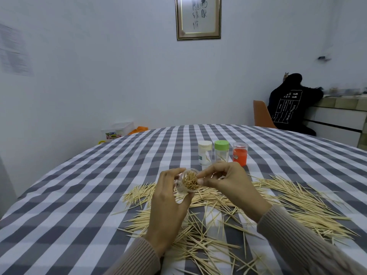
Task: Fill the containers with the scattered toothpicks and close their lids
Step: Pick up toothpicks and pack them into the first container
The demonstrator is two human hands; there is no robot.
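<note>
My left hand (168, 203) grips a small clear container (188, 181) tilted toward me above the table, its open mouth packed with toothpicks. My right hand (228, 183) pinches at that mouth with thumb and forefinger, the other fingers curled. A broad heap of scattered toothpicks (278, 205) lies on the checked tablecloth under and around both hands. Behind them stand three upright containers: a white-lidded one (205, 152), a green-lidded one (221, 150) and a clear-topped red one (240, 153).
The grey and white checked table (99, 185) reaches to the left and far side. A person in a dark top (288, 108) sits on an orange chair at a counter at the back right. A plastic box (117, 131) lies on the floor beyond the table.
</note>
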